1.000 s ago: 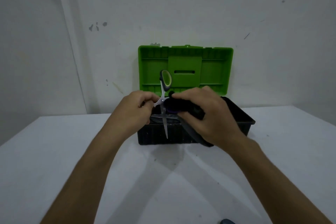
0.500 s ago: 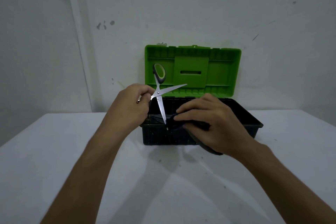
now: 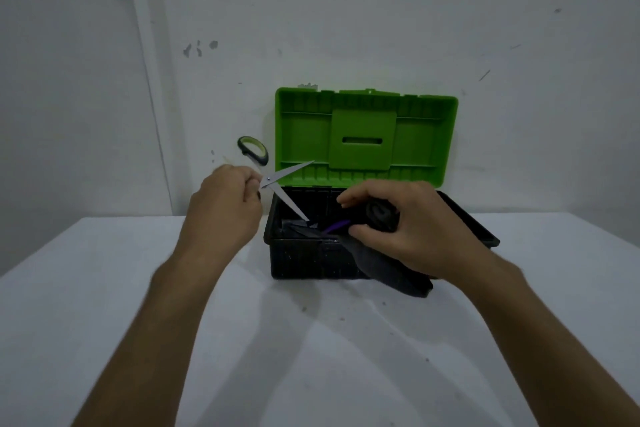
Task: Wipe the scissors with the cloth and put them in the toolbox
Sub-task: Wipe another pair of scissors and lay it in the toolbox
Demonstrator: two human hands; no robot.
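Observation:
My left hand (image 3: 225,204) grips one handle of the scissors (image 3: 277,184), whose blades are spread wide. One blade points up right toward the green lid. The other slants down into the toolbox (image 3: 304,260). The free green-and-black handle loop sticks up above my hand. My right hand (image 3: 405,229) grips a dark bunched cloth (image 3: 381,215) over the box's front right part, apart from the blades. The cloth's tail hangs down over the box's front wall.
The black toolbox stands open on a white table (image 3: 173,322) against the wall, its green lid (image 3: 363,135) upright behind it. A purple item (image 3: 336,226) and dark tools lie inside the box. A few dark specks dot the table in front.
The scissors have tilted left, so the lower blade tip now slants into the box. My right hand with the cloth has come off the blade and moved right.

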